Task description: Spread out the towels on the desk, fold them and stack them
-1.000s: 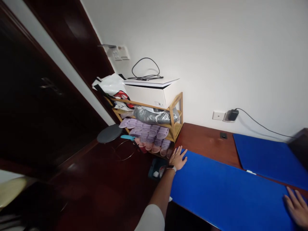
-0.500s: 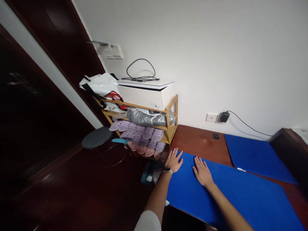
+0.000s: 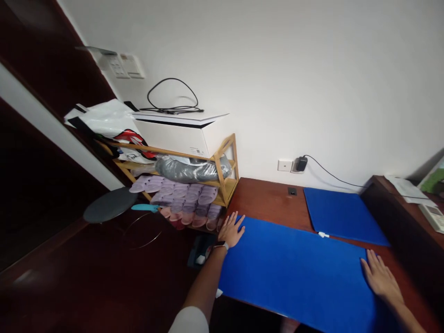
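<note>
A flat blue mat (image 3: 294, 268) lies across the front of the reddish-brown wooden table (image 3: 262, 198). At the mat's far left corner my left hand (image 3: 231, 230) rests palm down, fingers spread, a watch on its wrist. My right hand (image 3: 381, 275) lies flat at the mat's right edge, its fingers stretched out. Neither hand grips anything. Behind the large mat sits a smaller blue mat (image 3: 343, 215), with a small white tag (image 3: 323, 235) at its near left corner.
Left of the table stands a wooden rack (image 3: 225, 185) with several purple and pink slippers (image 3: 180, 192) and a white box (image 3: 173, 134) on top. A round stool (image 3: 110, 205) is further left. A black plug adapter (image 3: 301, 163) sits in the wall socket.
My right hand has slid from the mat's left part to its right edge. My left hand stays at the left corner. The view has turned to the right.
</note>
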### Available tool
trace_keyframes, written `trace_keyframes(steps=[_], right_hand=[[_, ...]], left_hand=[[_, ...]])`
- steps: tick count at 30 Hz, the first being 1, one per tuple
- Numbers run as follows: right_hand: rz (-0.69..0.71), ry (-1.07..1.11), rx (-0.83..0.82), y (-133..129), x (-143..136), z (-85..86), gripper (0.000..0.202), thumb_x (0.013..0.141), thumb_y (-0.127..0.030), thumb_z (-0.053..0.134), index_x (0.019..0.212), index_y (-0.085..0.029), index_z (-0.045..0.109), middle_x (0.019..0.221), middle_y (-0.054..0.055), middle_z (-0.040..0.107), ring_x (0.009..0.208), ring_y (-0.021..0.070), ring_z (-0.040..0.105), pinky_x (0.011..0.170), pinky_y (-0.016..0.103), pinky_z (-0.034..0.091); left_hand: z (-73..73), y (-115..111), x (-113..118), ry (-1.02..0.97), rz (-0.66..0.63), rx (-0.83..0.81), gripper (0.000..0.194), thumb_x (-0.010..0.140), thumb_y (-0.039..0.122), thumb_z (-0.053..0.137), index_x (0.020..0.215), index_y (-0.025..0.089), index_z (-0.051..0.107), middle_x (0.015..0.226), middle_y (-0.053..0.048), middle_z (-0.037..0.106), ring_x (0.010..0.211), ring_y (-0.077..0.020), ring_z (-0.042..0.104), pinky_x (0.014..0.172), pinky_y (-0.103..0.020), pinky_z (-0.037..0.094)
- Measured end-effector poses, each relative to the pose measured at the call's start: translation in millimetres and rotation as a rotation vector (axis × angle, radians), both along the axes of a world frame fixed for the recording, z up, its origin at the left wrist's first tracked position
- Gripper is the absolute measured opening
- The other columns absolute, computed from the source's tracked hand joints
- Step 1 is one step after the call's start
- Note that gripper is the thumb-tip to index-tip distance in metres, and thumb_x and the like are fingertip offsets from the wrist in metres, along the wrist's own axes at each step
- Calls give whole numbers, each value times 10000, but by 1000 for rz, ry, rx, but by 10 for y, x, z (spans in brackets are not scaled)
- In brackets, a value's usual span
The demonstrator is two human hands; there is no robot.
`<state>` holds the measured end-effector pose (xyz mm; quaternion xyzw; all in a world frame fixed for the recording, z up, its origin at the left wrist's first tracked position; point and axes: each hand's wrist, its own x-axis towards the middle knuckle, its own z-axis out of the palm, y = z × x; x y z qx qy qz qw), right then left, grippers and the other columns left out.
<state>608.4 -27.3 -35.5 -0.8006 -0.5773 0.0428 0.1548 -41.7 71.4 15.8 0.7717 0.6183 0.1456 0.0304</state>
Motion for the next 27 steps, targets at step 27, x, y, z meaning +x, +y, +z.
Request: trace_keyframes(steps=[27], right_hand=[[-79,-21,-153,76,-188,204,902,943,-613,63,1661,-102,255,1733,107,242,1607,291,184,1293,541,172]], left_hand=[[-172,147,-110,120,-1,21,649,1053,499,376,1644,237,320,1729,-116,294,1585,-308,279,1272,-513,257]])
